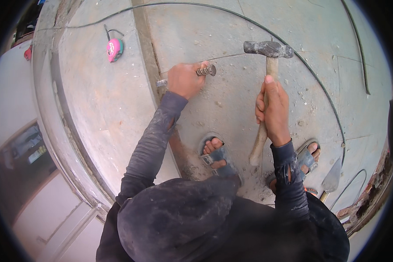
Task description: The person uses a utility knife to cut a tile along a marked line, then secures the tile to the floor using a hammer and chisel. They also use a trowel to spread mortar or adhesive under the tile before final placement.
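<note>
1. Spreading under everything, the grey floor (236, 113) carries dust and both sandalled feet (218, 158), set apart, seemingly for a steady stance.
2. Along the left runs a pale slab (113, 102), its near edge forming a step beside the left forearm.
3. A dark cable (174, 3) arcs loosely across the far floor and down the right side, perhaps laid wide to stay clear of the feet.
4. The hammer (270, 50) stands head-away above the floor, apart from the bar. The right hand's (275, 107) grip is wrapped around its wooden handle, thumb laid along it, likely for control of the head.
5. A trowel (332, 177) lies beside the right foot, within easy reach.
6. The ribbed steel bar (206, 70) lies crosswise in the left hand (184, 81), whose grip is clenched round its middle. This leaves the blunt end exposed towards the hammer side and the other end at the slab's edge; contact there I cannot tell.
7. A pink-and-teal tape measure (115, 50) rests on the slab, probably parked out of the way.
8. Small chips (218, 104) dot the floor.
</note>
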`<control>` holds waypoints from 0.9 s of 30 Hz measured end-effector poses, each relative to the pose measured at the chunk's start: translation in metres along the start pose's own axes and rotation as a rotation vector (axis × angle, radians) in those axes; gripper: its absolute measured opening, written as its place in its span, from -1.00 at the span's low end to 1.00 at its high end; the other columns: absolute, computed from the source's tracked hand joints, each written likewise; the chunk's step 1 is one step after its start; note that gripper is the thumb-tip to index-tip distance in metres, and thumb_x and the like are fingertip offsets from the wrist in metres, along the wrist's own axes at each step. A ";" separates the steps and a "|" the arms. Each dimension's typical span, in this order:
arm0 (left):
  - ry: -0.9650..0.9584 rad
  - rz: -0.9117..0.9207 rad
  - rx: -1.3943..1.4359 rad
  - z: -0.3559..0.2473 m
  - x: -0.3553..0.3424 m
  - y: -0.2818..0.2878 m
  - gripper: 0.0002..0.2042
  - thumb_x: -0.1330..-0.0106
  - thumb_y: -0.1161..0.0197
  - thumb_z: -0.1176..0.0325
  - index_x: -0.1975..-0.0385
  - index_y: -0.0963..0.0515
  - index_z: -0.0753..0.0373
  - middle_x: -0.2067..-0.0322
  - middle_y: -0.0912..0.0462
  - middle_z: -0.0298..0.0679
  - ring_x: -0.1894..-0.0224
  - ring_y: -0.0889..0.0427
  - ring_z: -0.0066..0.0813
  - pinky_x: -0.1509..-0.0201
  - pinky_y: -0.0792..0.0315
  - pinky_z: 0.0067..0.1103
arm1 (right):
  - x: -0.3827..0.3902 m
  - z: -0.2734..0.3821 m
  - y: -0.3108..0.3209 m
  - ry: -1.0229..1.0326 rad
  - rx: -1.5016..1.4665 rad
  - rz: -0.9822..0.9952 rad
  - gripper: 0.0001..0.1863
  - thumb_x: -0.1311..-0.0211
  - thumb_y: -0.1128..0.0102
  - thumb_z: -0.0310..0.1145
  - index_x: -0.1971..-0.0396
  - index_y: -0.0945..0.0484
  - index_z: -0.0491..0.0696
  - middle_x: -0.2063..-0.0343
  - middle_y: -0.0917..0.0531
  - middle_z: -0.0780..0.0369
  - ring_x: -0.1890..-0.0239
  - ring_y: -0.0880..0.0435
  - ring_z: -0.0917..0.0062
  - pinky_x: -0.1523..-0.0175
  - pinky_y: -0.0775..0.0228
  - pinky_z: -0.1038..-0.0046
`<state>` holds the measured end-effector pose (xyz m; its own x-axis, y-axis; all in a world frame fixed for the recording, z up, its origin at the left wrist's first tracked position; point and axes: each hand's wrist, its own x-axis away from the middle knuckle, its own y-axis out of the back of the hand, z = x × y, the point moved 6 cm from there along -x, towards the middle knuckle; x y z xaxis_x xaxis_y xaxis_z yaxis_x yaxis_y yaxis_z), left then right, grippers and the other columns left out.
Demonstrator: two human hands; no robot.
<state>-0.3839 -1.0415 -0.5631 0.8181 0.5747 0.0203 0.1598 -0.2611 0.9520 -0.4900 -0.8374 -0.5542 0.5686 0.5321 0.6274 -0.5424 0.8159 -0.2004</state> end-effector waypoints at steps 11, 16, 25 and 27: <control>0.042 0.026 -0.037 0.008 -0.004 -0.001 -0.60 -0.31 -0.16 0.02 0.59 -0.65 0.21 0.72 -0.49 0.03 0.61 -0.53 0.07 0.54 -0.39 -0.28 | -0.005 0.009 0.004 0.189 -0.163 -0.149 -0.58 -0.40 0.04 0.05 0.47 -0.31 -0.01 0.75 -0.30 0.37 0.82 -0.24 0.74 0.73 -0.10 0.63; 0.075 0.094 -0.086 0.007 -0.006 -0.011 -0.60 -0.30 -0.16 0.01 0.57 -0.65 0.22 0.71 -0.49 0.04 0.60 -0.54 0.07 0.52 -0.39 -0.27 | 0.000 -0.034 -0.030 -0.019 0.122 0.103 -0.64 -0.41 0.02 -0.01 0.43 -0.34 0.01 0.74 -0.31 0.37 0.81 -0.27 0.74 0.73 -0.12 0.64; 0.043 0.034 -0.016 0.009 -0.006 -0.001 -0.60 -0.32 -0.14 0.04 0.57 -0.64 0.24 0.72 -0.48 0.02 0.62 -0.51 0.05 0.53 -0.37 -0.29 | -0.006 0.045 0.021 0.383 -0.212 -0.278 -0.58 -0.46 0.20 0.07 0.42 -0.27 0.01 0.72 -0.28 0.40 0.80 -0.26 0.77 0.74 -0.17 0.64; 0.040 0.037 -0.010 0.007 -0.010 -0.002 -0.61 -0.31 -0.15 0.05 0.57 -0.64 0.24 0.72 -0.48 0.02 0.62 -0.51 0.06 0.53 -0.37 -0.29 | -0.006 -0.022 -0.017 0.188 0.275 -0.026 -0.58 -0.45 0.17 0.05 0.43 -0.27 0.00 0.74 -0.30 0.39 0.81 -0.26 0.75 0.74 -0.13 0.64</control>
<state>-0.3886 -1.0526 -0.5675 0.8004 0.5957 0.0671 0.1244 -0.2746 0.9535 -0.4705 -0.8498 -0.5705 0.6748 0.5652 0.4745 -0.6581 0.7518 0.0404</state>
